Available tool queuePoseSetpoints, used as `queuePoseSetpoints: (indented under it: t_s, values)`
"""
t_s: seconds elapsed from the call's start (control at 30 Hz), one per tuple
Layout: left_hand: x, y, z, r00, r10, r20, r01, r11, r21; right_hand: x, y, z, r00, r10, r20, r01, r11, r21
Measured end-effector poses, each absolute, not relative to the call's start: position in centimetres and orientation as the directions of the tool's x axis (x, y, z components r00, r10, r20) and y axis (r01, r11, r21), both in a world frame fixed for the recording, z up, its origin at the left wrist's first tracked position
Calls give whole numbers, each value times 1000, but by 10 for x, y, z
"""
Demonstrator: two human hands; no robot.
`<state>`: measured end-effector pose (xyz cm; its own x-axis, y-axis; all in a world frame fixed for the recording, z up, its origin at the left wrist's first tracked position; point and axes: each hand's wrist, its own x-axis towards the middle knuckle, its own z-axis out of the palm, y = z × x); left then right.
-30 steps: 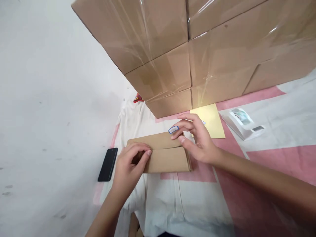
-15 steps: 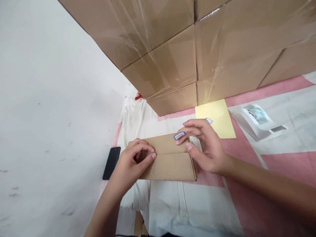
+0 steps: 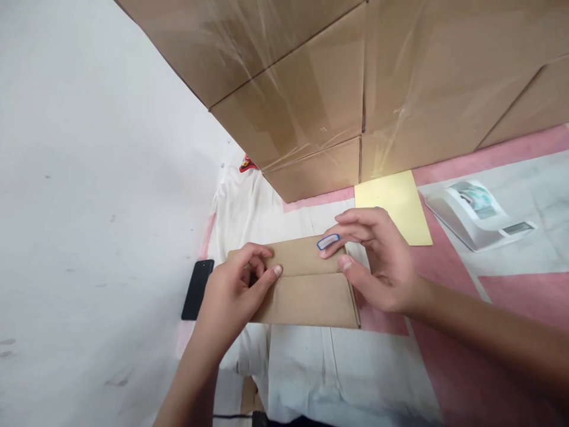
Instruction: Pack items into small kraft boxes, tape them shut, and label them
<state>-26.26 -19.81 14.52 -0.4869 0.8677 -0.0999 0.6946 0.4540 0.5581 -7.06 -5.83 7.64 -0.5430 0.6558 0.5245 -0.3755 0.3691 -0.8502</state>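
A flat brown cardboard box lies before me, with a seam running along its top. My left hand rests on its left part, fingers curled and the thumb tip near the seam, apart from the index finger. Over the right end is my right hand, with fingers spread and thumb apart. A small white label with a blue border sits at its fingertips, seemingly stuck to one finger. Whether those fingertips touch the box I cannot tell. Behind this hand is a yellow sheet, partly covered.
Large taped cardboard boxes are stacked at the back. To the right stands a white device with a sloped top. A black phone lies by the white wall. Pink-and-white cloth covers the surface.
The view has shifted slightly. My left index finger has lifted away from the thumb. My right hand keeps nearly the same pose with the label.
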Motion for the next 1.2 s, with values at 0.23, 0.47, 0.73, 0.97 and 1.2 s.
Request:
queuePoseSetpoints:
  t_s: [0.23,0.47,0.73,0.97,1.2]
  values:
    - [-256,-198,141,-497,868,-14,764,445,467,-71,-58,77,-536,646,543,-384,386,-839]
    - [-247,-220,130,-209,932,297,921,86,381,-70,-57,75,-538,644,545,-379,393,-838]
    - [-241,-231,118,-127,909,398,978,46,205,-70,-57,73,-526,651,548,-386,392,-835]
    - [-241,-236,116,-80,902,424,989,17,149,-70,-56,73,-524,628,576,-391,424,-817]
    - [-241,-237,127,60,951,304,997,-74,34,-70,-57,74,-524,636,566,-356,440,-824]
